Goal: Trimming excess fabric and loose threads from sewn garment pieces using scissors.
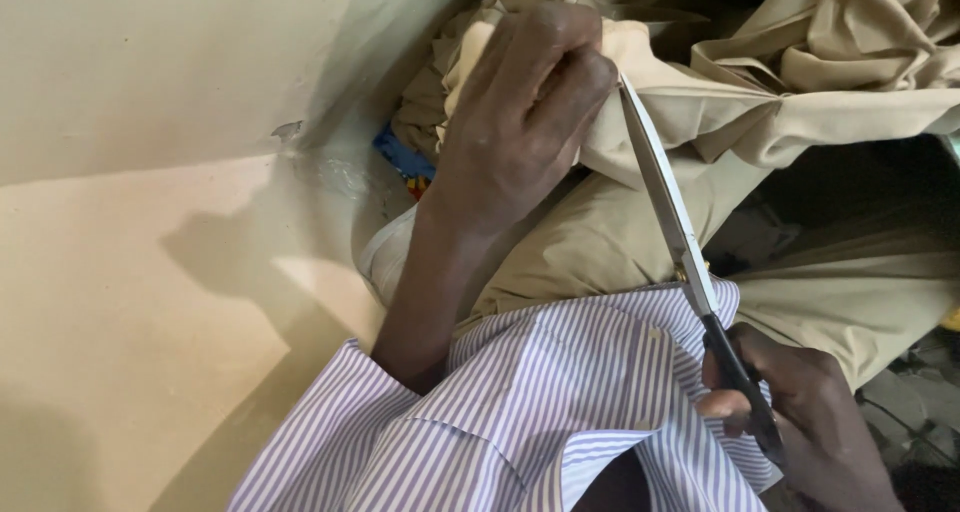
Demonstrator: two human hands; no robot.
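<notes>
My left hand [520,112] is closed on a fold of tan cloth [700,112] near the top middle, pinching it up. My right hand [800,412] at the lower right grips the black handles of long steel scissors [665,197]. The blades run up and to the left, and their tips meet the cloth right beside my left fingers. Both arms wear a shirt with thin purple and white stripes [530,402]. More of the tan cloth lies bunched across the upper right and drapes under the blades.
A cream wall [130,62] and a pale flat surface [120,312] fill the left side. A blue patterned scrap [405,162] and a white bundle [385,252] sit beside my left wrist. Dark shadowed space lies at the right, under the cloth.
</notes>
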